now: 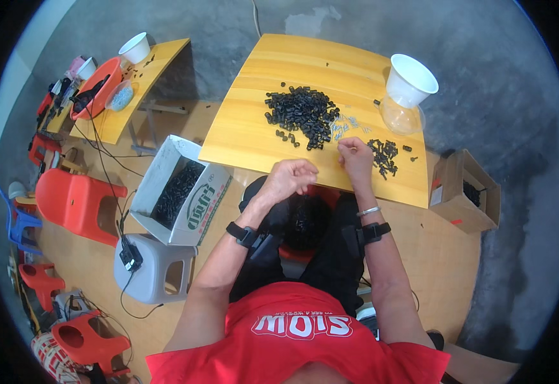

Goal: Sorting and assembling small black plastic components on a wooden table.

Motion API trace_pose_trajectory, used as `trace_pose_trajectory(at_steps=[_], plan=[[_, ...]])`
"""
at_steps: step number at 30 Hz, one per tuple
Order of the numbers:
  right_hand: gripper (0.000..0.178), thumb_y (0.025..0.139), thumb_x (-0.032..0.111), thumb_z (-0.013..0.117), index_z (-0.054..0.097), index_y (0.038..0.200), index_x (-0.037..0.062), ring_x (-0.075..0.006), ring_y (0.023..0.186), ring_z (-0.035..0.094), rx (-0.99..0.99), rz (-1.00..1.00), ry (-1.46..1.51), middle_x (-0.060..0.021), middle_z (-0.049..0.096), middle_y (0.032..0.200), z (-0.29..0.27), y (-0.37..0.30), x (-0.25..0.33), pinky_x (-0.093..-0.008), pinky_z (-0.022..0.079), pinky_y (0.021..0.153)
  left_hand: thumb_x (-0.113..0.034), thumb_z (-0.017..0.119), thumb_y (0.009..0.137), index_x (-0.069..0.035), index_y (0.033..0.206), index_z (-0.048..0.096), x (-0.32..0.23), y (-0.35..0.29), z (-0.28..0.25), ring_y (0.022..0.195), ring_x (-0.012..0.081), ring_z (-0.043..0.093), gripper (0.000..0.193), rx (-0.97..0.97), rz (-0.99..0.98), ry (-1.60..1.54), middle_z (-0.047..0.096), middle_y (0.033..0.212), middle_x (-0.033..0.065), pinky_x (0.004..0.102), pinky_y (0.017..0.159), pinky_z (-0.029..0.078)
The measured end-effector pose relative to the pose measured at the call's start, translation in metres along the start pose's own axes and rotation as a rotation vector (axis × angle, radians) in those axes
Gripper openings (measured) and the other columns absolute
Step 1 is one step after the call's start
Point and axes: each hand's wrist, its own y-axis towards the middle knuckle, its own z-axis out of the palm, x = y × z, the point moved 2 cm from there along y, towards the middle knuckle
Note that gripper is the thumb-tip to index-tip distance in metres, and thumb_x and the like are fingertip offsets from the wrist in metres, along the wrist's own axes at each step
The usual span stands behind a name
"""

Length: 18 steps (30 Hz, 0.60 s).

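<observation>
From the head view, my left hand (290, 177) hovers at the near edge of the wooden table (247, 128), fingers curled together; whether they pinch anything I cannot tell. My right hand (356, 157) rests on the tabletop, fingertips drawn together, contents hidden. Just beyond them lies the big pile of black parts (302, 114); a smaller heap (385, 155) sits right beside my right fingers.

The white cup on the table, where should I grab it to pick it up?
Grip the white cup around its sloping side just under the wide rim, coming from the person's side. It sits tilted on a clear container, so lift gently.
</observation>
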Motion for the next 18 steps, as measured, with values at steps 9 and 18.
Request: trace_pose_trajectory(at_steps=[9,18], plan=[[0.009,0.077,0.011,0.062,0.063,0.085,0.0110,-0.0272,0.071,0.059,-0.156,-0.427,-0.621,-0.0099,0.057,0.079,0.002,0.010,0.006,-0.0366,0.047,0.061,-0.011,0.062,0.076,-0.011,0.092,0.067,-0.014,0.044,-0.016,0.070,0.0223,0.057,0.017,-0.465,0.359,0.680,0.059,0.073,0.0089,0.0337,0.065,0.046],[0.012,0.078,0.017,0.062,0.062,0.090,0.0159,-0.0284,0.072,0.059,-0.079,-0.430,-0.776,-0.0078,0.054,0.082,0.009,0.002,0.012,-0.0387,0.048,0.061,-0.018,0.062,0.078,-0.014,0.095,0.067,-0.027,0.063,-0.006,0.079,0.0301,0.057,0.018,-0.396,0.253,0.973,0.056,0.081,0.0115,0.0409,0.067,0.046]])
